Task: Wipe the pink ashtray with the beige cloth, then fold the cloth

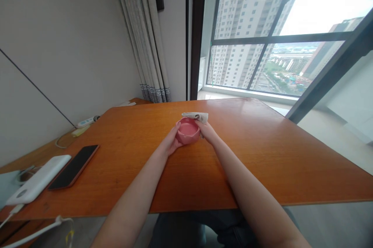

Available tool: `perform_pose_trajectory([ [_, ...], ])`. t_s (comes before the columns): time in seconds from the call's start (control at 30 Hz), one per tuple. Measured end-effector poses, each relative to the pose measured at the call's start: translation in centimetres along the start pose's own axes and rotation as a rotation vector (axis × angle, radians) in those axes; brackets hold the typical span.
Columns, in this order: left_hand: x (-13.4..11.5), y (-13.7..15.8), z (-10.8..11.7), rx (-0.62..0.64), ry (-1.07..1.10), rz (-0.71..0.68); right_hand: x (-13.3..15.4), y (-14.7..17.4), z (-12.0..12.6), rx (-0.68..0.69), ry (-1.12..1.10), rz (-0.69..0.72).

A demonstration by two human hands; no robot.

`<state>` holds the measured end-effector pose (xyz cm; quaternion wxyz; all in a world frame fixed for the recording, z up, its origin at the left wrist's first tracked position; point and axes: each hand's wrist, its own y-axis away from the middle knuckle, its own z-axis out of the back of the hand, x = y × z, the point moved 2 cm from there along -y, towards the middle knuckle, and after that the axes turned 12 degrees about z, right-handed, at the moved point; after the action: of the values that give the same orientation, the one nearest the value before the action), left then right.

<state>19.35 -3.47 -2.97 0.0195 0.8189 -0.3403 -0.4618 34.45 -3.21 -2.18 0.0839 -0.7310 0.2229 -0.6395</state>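
Observation:
A pink bowl (189, 131) is held between my two hands over the middle of the wooden table (134, 178), its open top tilted toward me. My left hand (172, 139) wraps round its left side, thumb at the rim. On the right side, my right hand (206, 130) is closed on a light beige cloth (196, 116), pressing it against the bowl's far right rim. Part of the cloth shows behind the bowl and a little hangs below my right fingers. Most of the right fingers are hidden behind the cloth and bowl.
At the table's left lie a dark phone (74, 167) and a white power bank (39, 179) with a cable. A power strip (86, 121) sits by the wall. Beyond the table are a curtain (142, 30) and a large window (262, 40).

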Motion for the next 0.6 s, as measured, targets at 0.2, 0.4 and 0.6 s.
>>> perform_pose_trajectory([
  [0.2, 0.1, -0.8, 0.6, -0.146, 0.098, -0.202, -1.7, 1.0, -1.4, -0.122, -0.027, -0.035],
  [0.4, 0.1, -0.5, 0.2, -0.19, 0.03, -0.347, -3.3, 2.2, -2.9, -0.311, -0.063, -0.12],
  [0.6, 0.6, -0.7, 0.7, -0.017, -0.091, 0.01, -3.3, 0.3, 0.4, -0.213, -0.075, -0.08],
])
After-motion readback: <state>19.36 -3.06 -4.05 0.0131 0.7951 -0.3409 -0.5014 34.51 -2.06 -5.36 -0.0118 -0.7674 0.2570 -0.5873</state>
